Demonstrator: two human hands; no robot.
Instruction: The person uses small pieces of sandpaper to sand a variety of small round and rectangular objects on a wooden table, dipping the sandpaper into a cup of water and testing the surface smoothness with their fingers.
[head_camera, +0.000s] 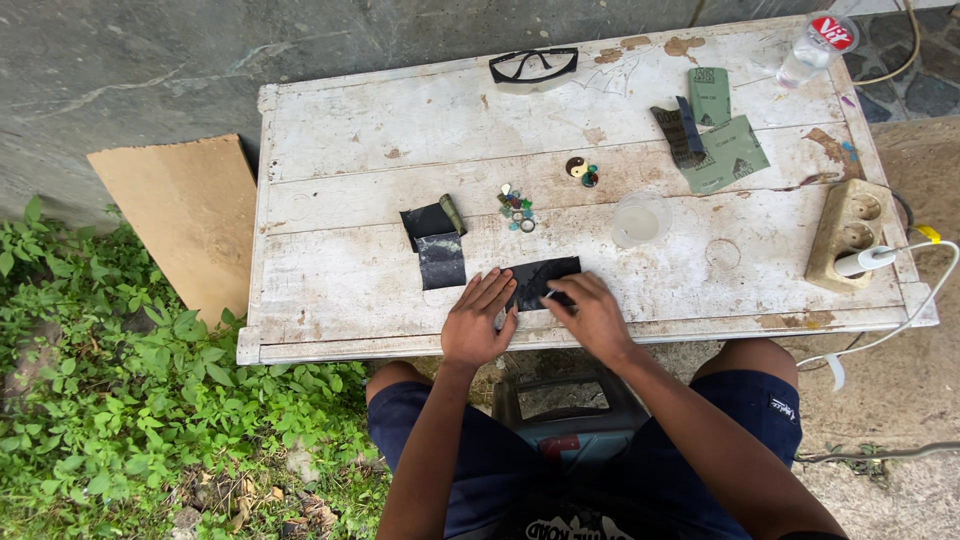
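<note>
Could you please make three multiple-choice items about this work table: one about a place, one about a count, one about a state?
1. Where are the safety glasses?
A. at the far edge of the table
B. on the ground
C. under the left hand

2. How many dark sheets lie near the left hand, beside the one being worked?
A. none
B. two
C. five

3. How is the left hand?
A. closed in a fist
B. lifted in the air
C. flat, fingers spread, pressing the dark sheet

Answers: 1 A, they lie by the wall side. 2 B, the two overlapping dark sheets. 3 C, its fingers rest on the sheet, while the right hand holds a small piece on it.
</note>
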